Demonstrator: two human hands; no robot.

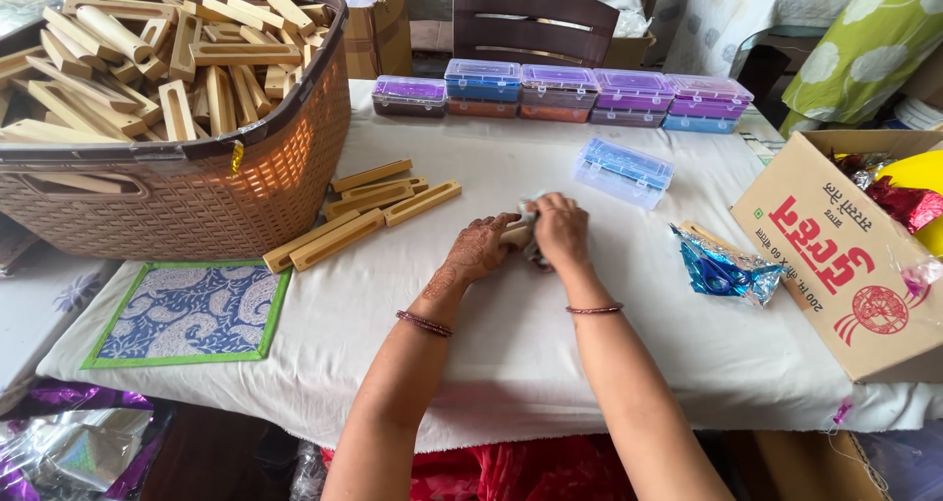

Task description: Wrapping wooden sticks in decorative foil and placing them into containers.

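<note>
This looks like a small home packing workshop. A cloth-covered table [511,363] fills the view; at ten o'clock a woven basket [196,182] brims with wooden pieces [128,54], at twelve o'clock stacked plastic boxes [565,93] line up, and at three o'clock sits an open cardboard carton [835,265].

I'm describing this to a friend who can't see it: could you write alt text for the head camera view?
A person's left hand and right hand meet over a white-clothed table, holding a small pale object between them. A brown woven basket of wooden blocks stands to the left, loose wooden blocks beside it, and a row of plastic boxes behind.
</note>
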